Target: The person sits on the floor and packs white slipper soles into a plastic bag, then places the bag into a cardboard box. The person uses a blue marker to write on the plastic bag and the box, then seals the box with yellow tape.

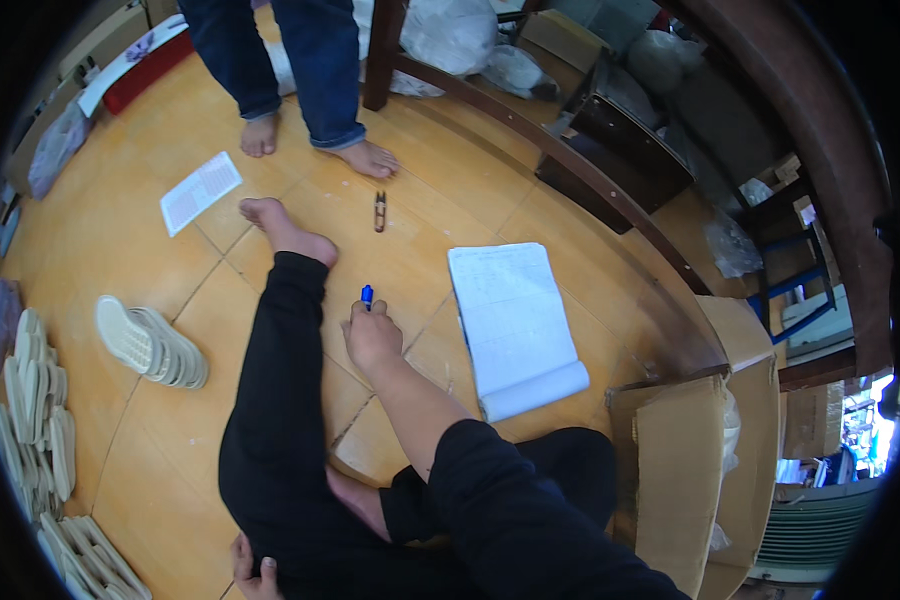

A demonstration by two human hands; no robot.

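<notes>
My right hand (372, 340) is closed around a pen with a blue cap (367, 294), whose end sticks out past the fingers, above the tiled floor. To its right lies an open notebook (513, 300) with written lines, its near page end curled up. Just beyond the hand, a small pair of thread snips (380, 214) rests on the floor. My left hand (254, 572) lies against my thigh at the lower edge, thumb and fingers apart, partly hidden, with nothing seen in it.
A stack of pale shoe soles (152, 342) stands left of my leg, with more sole piles (40, 410) farther left. A printed sheet (200, 192) lies near another person's bare feet (365, 157). An open cardboard box (670, 470) and a wooden frame (570, 165) border the right side.
</notes>
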